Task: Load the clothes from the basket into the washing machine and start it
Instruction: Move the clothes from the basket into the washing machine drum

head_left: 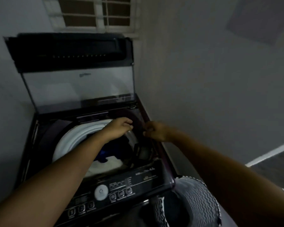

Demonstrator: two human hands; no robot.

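Grey walls (pixel 203 79) — L hand (pixel 120 128), R hand (pixel 154 131) over open washer (pixel 138 177), clothes (pixel 105 166) inside.

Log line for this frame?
washer lid up | clothes in drum | left hand, right hand over far rim, fingers curled, grip unclear | basket at right

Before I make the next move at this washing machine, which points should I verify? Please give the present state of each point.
1. Lid is raised: ok, it stands upright behind the drum.
2. Clothes are inside the drum: ok, white and blue pieces lie there.
3. Hands hold no cloth: cannot tell. The left hand and the right hand have curled fingers over the drum's far right edge, but it is too dark to see a garment.
4. Basket is emptied: cannot tell, its inside is dark.
5. Round button on the front panel is uncovered: ok.
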